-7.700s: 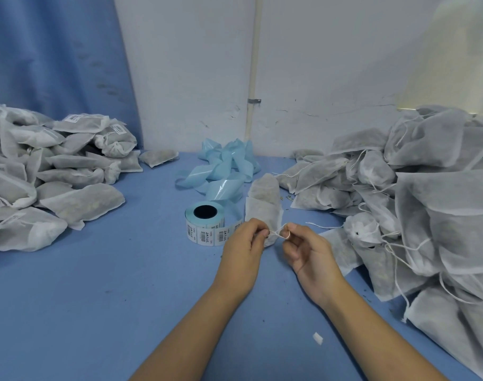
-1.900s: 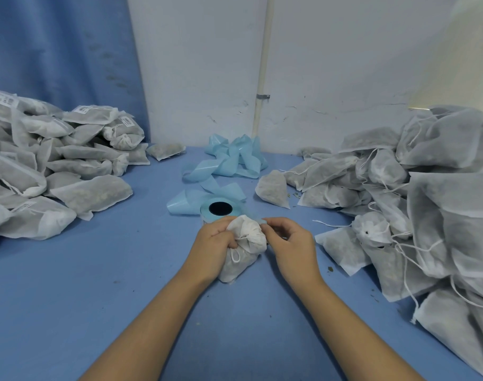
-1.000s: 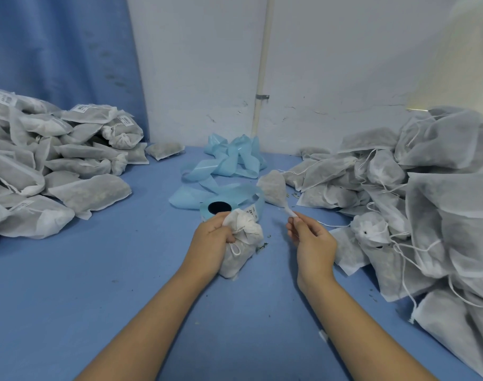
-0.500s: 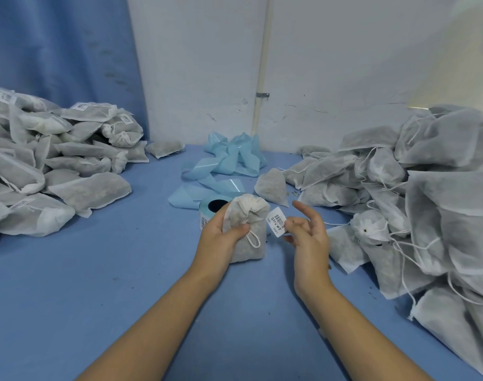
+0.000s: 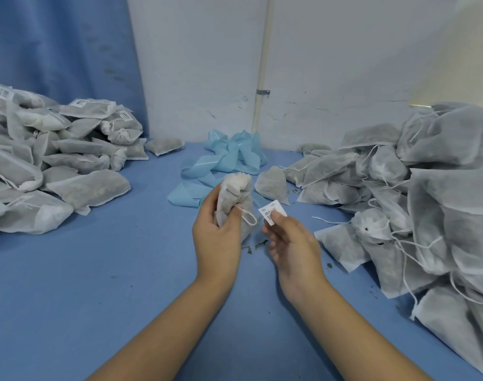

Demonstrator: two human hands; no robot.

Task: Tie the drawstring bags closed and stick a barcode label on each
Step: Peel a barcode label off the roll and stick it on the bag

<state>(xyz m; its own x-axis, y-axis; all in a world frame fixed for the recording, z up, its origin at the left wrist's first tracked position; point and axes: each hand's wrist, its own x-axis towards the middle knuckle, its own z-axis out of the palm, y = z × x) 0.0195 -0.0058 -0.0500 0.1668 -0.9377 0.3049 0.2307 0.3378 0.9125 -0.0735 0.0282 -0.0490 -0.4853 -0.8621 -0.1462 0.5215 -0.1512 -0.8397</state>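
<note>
My left hand grips a small white drawstring bag upright above the blue table, its neck gathered at the top and a loop of string hanging at its right side. Just right of the bag, my right hand pinches a white barcode label between thumb and fingertip, the printed face toward me. Label and bag are a short gap apart. The label roll is hidden behind the bag and my left hand.
A heap of labelled bags fills the left of the blue table. Loose bags with trailing strings pile up on the right. Crumpled light-blue backing tape lies at the back centre, a single bag beside it.
My left hand has lifted the bag higher and tilted it upright. My right hand has brought the peeled label closer to the bag's right side.
</note>
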